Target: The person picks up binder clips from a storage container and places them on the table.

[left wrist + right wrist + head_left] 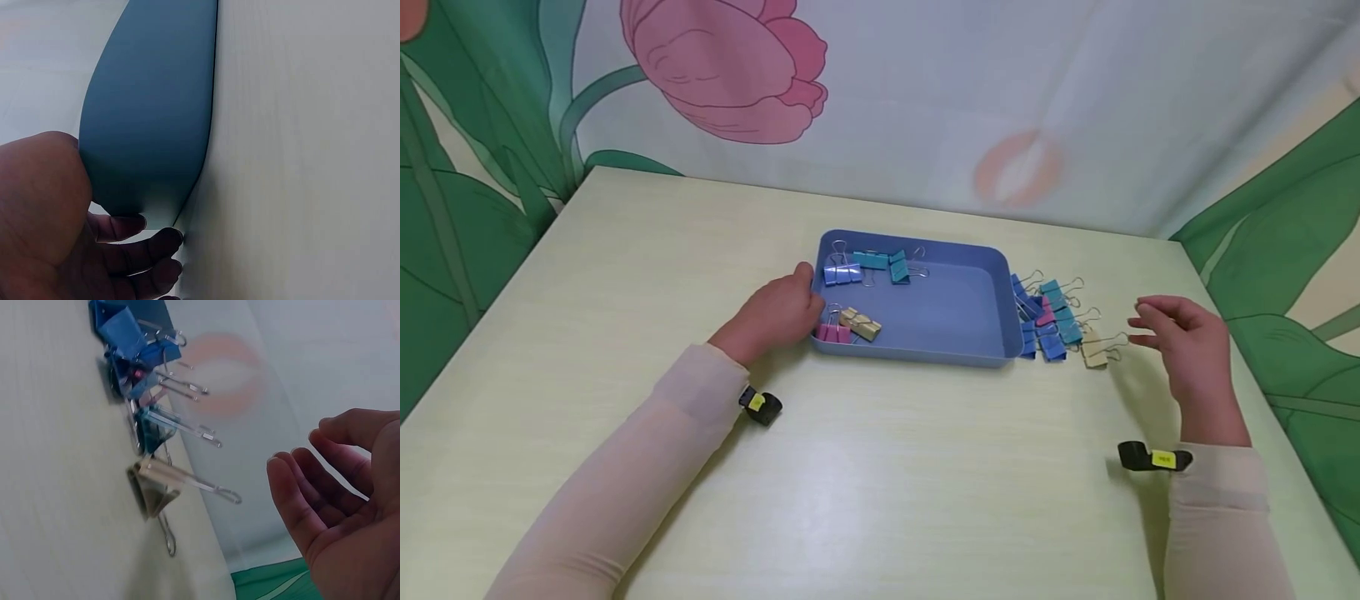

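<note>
Five clips (842,274) lie in your blue tray (958,312). If you take this tray, in the head view, as a clock, one blue and two teal ones are at 10 o'clock, and a pink clip (833,334) with a gold clip (861,324) at 8 o'clock. At 3 o'clock, just outside the wall, there is a heap (1051,323) of blue, teal and pink ones, with a sand-coloured clip (1095,352) at its 4 o'clock edge.

Your left grip (777,312) is grasping the tray at 9 o'clock, with fingers bent around the corner. Your right grip (1187,337) is released: its fingers are loosely bent, with nothing between them, near the sand-coloured clip but apart from it.

I judge that the step in hand is taking clips from the heap while the tray is steadied. The next move would call for a light pinch on the sand-coloured clip, at 9 o'clock from your right grip; its wire handles could catch on a neighbour.

The tray looks like smooth plastic, rectangular, with rounded corners and low walls. The clips seem of folded metal, wedge-shaped, with thin shiny wire loops. The desk (865,467) is pale, with faint wood-like grain.
</note>
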Demonstrator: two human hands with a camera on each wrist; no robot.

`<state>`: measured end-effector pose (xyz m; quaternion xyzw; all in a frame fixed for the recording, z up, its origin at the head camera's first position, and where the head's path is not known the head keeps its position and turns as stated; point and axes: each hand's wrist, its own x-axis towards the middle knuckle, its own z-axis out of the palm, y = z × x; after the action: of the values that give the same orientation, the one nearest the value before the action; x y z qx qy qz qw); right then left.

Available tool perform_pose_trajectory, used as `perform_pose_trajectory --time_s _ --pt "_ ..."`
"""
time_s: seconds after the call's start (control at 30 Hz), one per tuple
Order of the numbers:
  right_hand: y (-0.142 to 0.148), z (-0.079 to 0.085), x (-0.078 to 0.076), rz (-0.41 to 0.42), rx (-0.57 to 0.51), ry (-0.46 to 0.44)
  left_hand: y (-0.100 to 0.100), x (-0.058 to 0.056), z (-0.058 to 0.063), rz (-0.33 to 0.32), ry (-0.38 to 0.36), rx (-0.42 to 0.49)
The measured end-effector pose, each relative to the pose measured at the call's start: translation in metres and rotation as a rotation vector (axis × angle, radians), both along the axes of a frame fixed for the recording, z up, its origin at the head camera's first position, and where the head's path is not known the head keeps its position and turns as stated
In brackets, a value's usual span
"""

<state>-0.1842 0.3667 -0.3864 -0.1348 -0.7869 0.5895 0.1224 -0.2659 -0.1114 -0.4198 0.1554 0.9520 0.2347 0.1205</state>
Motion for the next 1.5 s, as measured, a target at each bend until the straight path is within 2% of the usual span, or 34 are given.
perform_pose_trajectory --time_s 0.1,0.3,0.57,0.8,1.1,1.37,1.5 --pt "-0.006 0.004 0.001 0.035 -0.035 0.040 0.000 -0.001 0.000 -0.004 0.003 -0.001" --pt "-0.018 0.014 0.003 0.073 -0.010 0.086 0.001 -0.001 0.001 0.005 -0.009 -0.005" --pt "-0.032 0.019 0.001 0.169 -0.074 0.179 0.001 0.001 0.003 0.025 -0.029 -0.007" --pt "-0.047 0.020 -0.007 0.244 -0.063 0.174 0.001 0.002 0.002 0.024 -0.034 -0.012" --pt "-0.063 0.017 -0.013 0.287 0.107 0.094 0.002 0.001 0.003 0.028 -0.037 -0.014" --pt "-0.079 0.014 -0.019 0.388 0.140 0.106 0.002 0.003 0.005 0.034 -0.042 -0.019" --pt "-0.087 0.013 -0.022 0.428 0.124 0.116 0.002 0.002 0.004 0.036 -0.042 -0.018"
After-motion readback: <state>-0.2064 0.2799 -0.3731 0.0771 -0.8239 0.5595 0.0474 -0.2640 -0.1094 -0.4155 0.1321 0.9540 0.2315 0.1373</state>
